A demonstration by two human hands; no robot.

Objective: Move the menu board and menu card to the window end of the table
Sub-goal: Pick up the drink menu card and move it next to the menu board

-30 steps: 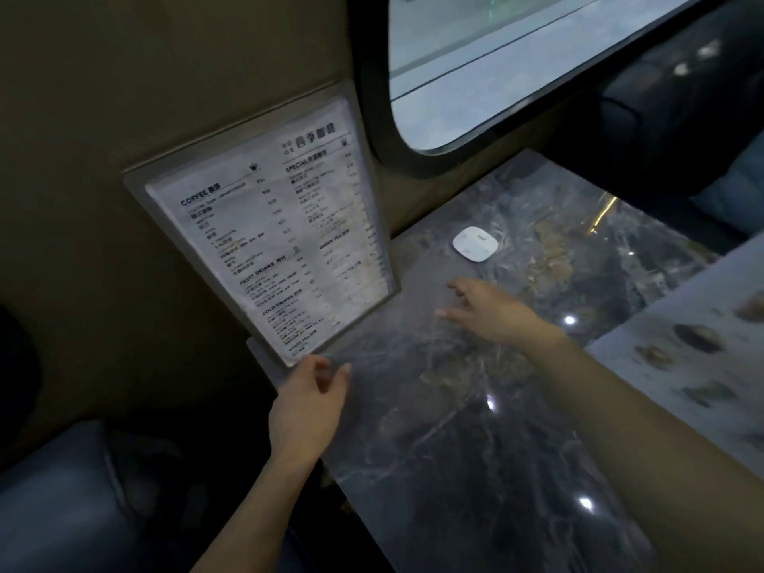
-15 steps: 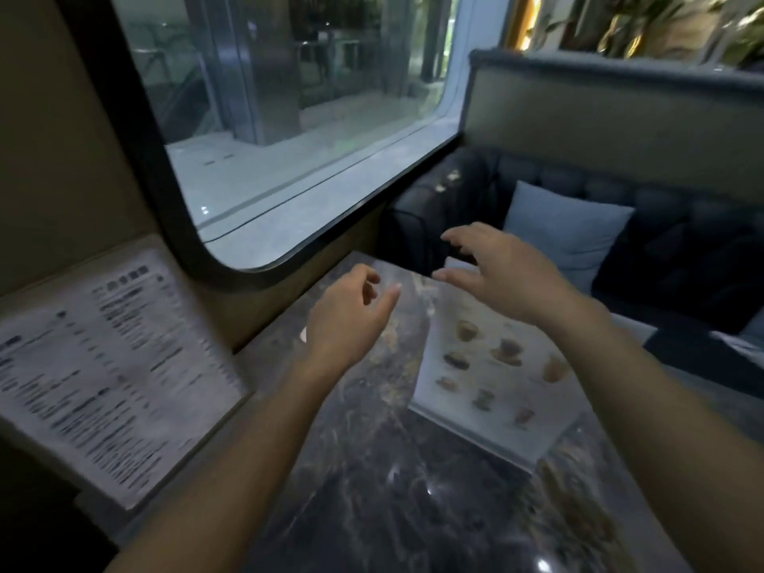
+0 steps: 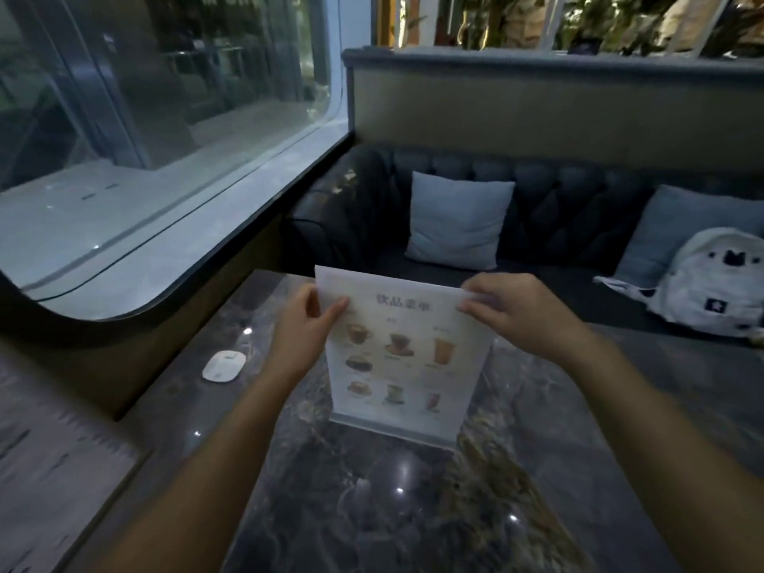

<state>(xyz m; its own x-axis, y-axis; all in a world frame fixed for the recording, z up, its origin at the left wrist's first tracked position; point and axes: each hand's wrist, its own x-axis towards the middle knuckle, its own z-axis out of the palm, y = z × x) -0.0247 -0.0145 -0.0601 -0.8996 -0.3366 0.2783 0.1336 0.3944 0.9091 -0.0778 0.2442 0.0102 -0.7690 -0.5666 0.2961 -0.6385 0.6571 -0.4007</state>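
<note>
A white menu card (image 3: pixel 403 357) with pictures of drinks stands tilted on the dark marble table (image 3: pixel 372 510), near its middle. My left hand (image 3: pixel 304 328) pinches its upper left corner and my right hand (image 3: pixel 519 314) grips its upper right corner. The framed menu board (image 3: pixel 49 481), a sheet of printed text, leans at the lower left against the wall below the window, blurred and partly cut off by the frame's edge.
A small white puck-shaped device (image 3: pixel 224 366) lies on the table by the wall. A large window (image 3: pixel 144 159) runs along the left. Beyond the table stands a dark tufted sofa (image 3: pixel 558 208) with grey cushions (image 3: pixel 457 221) and a white backpack (image 3: pixel 719 283).
My view swung from the menu board at the wall to the sofa side. Both hands left the board area, reached forward and took hold of the menu card's top corners, raising it upright.
</note>
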